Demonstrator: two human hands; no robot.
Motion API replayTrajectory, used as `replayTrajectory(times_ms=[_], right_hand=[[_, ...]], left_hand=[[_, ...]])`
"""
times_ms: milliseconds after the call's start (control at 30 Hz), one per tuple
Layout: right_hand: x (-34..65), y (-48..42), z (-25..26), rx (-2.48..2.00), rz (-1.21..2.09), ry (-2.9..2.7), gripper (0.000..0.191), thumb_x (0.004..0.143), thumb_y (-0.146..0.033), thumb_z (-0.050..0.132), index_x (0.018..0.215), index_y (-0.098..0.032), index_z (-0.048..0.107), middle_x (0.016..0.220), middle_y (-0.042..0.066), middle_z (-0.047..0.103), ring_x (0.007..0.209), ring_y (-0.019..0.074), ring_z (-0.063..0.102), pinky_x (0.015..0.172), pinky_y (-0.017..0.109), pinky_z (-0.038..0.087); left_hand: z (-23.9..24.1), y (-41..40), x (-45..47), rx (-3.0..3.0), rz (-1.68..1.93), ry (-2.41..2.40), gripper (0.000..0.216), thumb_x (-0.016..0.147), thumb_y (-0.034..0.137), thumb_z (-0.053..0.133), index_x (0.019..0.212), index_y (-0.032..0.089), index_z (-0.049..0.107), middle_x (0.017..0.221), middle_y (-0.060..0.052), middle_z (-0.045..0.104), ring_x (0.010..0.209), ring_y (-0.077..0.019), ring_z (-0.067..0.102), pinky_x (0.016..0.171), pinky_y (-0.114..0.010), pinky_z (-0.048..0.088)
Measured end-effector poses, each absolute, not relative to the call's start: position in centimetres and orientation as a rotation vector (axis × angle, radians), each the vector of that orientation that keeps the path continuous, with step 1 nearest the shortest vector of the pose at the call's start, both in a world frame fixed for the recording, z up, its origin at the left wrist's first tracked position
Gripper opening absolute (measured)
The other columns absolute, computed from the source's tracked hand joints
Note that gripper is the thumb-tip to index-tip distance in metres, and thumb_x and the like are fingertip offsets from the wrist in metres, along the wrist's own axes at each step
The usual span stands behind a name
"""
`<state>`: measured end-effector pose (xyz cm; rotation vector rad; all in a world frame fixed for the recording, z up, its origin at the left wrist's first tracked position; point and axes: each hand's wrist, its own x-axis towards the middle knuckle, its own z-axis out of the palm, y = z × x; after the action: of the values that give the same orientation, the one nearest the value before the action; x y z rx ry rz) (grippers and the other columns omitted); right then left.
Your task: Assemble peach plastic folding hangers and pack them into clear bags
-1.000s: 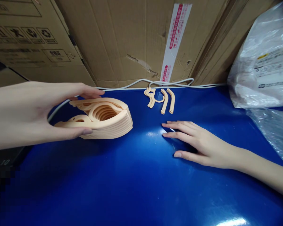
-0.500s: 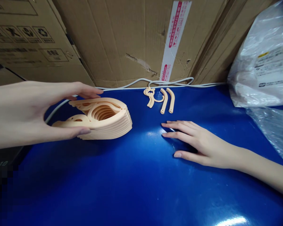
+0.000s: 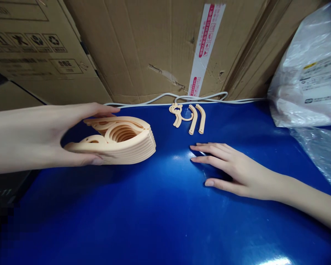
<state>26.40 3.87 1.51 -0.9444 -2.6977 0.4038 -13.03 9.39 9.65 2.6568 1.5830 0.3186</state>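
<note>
My left hand point(image 3: 79, 136) is wrapped round the back part of a stack of folded cream plastic hangers point(image 3: 127, 152). Its thumb lies against the near side and its fingers reach along the far side, their grip partly hidden. The stack stands on the blue tabletop, its round hooks lined up. My right hand point(image 3: 228, 165) is open over the table, fingers spread, holding nothing. Beyond it lie a small cream hanger middle piece with a hook point(image 3: 177, 115) and two curved hanger arms, the left arm point(image 3: 193, 119) and the right arm point(image 3: 201, 118).
Cardboard boxes point(image 3: 143, 44) rise behind the blue table point(image 3: 165, 217). A white cable point(image 3: 154, 98) runs along their foot. A clear plastic bag with a label point(image 3: 306, 84) is at the far right. A dark box with lit digits point(image 3: 5, 193) sits at the left edge.
My left hand has shifted slightly, its thumb now lower on the near side of the stack. The whole view has moved a little; the right hand and the loose pieces look unchanged.
</note>
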Motion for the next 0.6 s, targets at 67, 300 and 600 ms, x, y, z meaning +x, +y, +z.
replayTrajectory(times_ms=[67,300,600], right_hand=[[26.4,3.9,1.5,-0.946,0.413,-2.692,0.048,0.098,-0.044,0.06,0.142,-0.025,0.058,0.155,0.013,0.052,0.14,0.0317,0.051,0.11,0.054,0.045],[26.3,3.9,1.5,-0.954,0.38,-2.726,0.047,0.1,-0.046,0.056,0.142,-0.024,0.056,0.156,0.014,0.05,0.142,0.0308,0.048,0.11,0.054,0.045],[26.3,3.8,1.7,-0.95,0.372,-2.738,0.047,0.1,-0.046,0.056,0.142,-0.024,0.056,0.156,0.013,0.049,0.142,0.0302,0.048,0.11,0.054,0.046]], left_hand=[[9.5,9.6,-13.7,2.68,0.194,1.541,0.1,0.062,0.086,0.061,0.144,0.029,0.052,0.122,0.003,0.072,0.104,-0.0272,0.07,0.092,-0.042,0.05],[10.7,9.6,-13.2,2.651,0.116,1.537,0.094,0.068,0.081,0.061,0.145,0.027,0.05,0.117,0.003,0.072,0.094,-0.0252,0.07,0.091,-0.042,0.047],[10.3,9.3,-13.1,2.695,0.183,1.511,0.101,0.071,0.095,0.047,0.146,0.028,0.05,0.113,0.002,0.074,0.091,-0.0212,0.072,0.084,-0.029,0.046]])
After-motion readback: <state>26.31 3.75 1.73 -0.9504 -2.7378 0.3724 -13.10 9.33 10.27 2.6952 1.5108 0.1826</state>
